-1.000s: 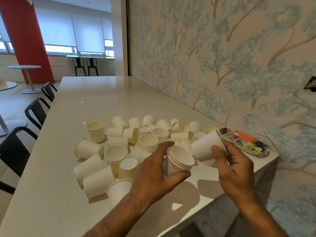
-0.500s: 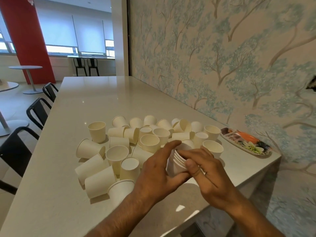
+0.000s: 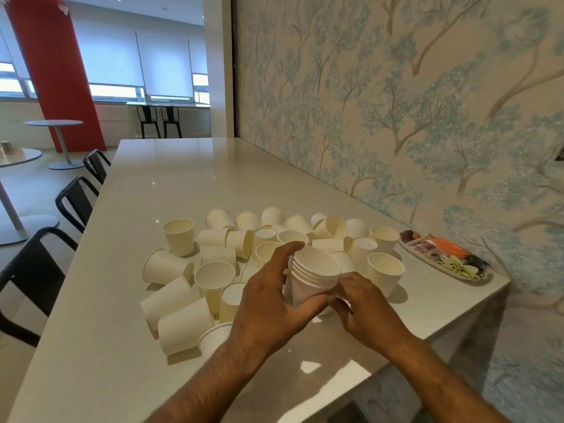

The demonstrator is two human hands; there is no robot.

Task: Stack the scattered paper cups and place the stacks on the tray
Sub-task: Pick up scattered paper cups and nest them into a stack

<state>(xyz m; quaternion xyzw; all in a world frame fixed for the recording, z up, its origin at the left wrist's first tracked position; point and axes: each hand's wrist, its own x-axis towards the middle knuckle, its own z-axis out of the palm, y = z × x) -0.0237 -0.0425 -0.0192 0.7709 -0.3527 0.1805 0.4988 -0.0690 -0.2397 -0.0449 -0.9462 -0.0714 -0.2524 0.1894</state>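
Two hands are engaged: the left hand (image 3: 274, 300) is wrapped round a stack of paper cups (image 3: 311, 277), whose base is pinched by the right hand (image 3: 363, 303). Scattered cups (image 3: 213, 257) are spread behind on the table (image 3: 91, 331); the tray (image 3: 445, 257) is set well right.

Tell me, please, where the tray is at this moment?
In the head view the tray lies at the table's far right corner, against the patterned wall, just right of the scattered cups; no cups are on it.
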